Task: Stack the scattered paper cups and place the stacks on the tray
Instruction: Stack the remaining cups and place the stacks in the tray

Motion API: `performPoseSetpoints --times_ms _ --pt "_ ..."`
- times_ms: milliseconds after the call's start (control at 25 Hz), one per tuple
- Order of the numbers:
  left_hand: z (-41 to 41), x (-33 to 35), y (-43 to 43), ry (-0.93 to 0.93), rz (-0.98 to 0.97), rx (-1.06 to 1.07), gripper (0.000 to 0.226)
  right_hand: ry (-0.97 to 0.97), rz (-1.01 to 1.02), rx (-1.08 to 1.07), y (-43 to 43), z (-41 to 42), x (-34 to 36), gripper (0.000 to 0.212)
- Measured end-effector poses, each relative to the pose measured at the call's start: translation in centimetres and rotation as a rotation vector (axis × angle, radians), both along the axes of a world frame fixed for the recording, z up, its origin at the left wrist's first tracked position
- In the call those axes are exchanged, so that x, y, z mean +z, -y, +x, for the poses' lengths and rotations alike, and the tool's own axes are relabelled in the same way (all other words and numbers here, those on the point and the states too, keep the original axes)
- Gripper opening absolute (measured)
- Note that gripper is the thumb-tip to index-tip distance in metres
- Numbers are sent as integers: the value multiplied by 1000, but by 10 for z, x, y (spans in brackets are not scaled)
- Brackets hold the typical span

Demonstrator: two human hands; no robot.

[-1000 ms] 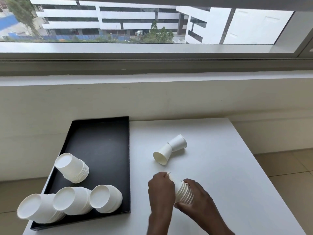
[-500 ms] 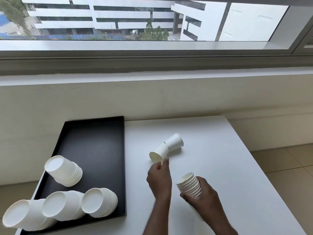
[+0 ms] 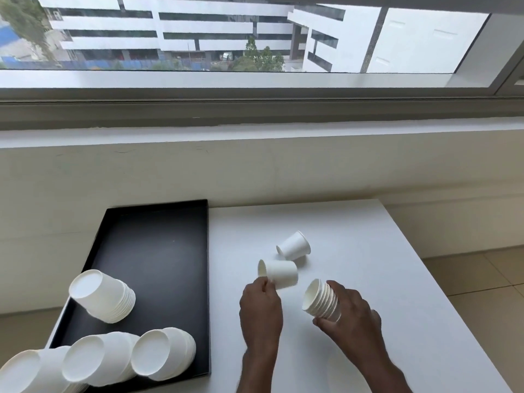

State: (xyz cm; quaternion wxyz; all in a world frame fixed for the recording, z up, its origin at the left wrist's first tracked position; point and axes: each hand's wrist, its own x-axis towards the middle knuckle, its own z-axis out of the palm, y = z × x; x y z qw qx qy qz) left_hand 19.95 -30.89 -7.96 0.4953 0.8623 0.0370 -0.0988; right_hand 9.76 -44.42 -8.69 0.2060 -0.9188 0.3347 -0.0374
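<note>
My left hand (image 3: 261, 307) pinches a single white paper cup (image 3: 279, 272) near its rim, lifted and lying sideways with its mouth to the left. My right hand (image 3: 347, 316) grips a stack of nested white cups (image 3: 320, 299), tilted with the mouth toward the upper left. One loose cup (image 3: 293, 246) lies on its side on the white table (image 3: 368, 265), just beyond the held cup. The black tray (image 3: 158, 251) sits at the table's left and carries several upside-down cup stacks (image 3: 103, 297) along its near end.
A beige wall and window ledge (image 3: 255, 131) run close behind the table. The table's right edge drops to a tiled floor (image 3: 482, 279). The far half of the tray shows bare black surface. One stack (image 3: 22, 373) overhangs the tray's near left corner.
My left hand reached forward from the stack, took hold of the nearer loose cup and lifted it away from the other one. My right hand tilted its stack.
</note>
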Motion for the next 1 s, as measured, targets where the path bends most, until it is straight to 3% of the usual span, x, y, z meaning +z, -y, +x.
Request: performPoseSetpoints --times_ms 160,360,440,520,600,640,680,760,800,840,920,1000 --pt "-21 6 -23 102 2 -425 24 -8 41 135 -8 3 3 79" --pt "-15 17 -37 97 105 -781 28 78 304 287 -24 -3 19 72" --pt "-24 22 -33 134 41 -828 24 138 436 284 -35 -5 21 71" --pt "-42 25 -30 302 -65 -639 30 244 573 162 -46 -5 27 76" --pt "-65 23 -33 453 -257 -190 47 435 779 -35 -52 -4 32 79" --pt "-74 18 -39 395 -377 26 56 553 926 -135 -54 -2 32 80" --pt "-82 22 -45 197 -503 240 74 669 1086 -218 -57 0 33 78" --pt "-94 19 -47 -423 -935 458 121 802 1269 -320 -65 0 29 68" --pt "-101 25 -47 -634 -1237 464 122 807 1278 -347 -73 0 25 63" --pt "-104 30 -47 -709 -1433 414 112 789 1253 -354 -81 -2 23 62" --pt "-105 35 -37 -648 -1570 437 105 711 1167 -321 -96 -7 22 67" --pt "-95 37 -22 -653 -1667 596 109 630 1039 -249 -101 -12 27 62"
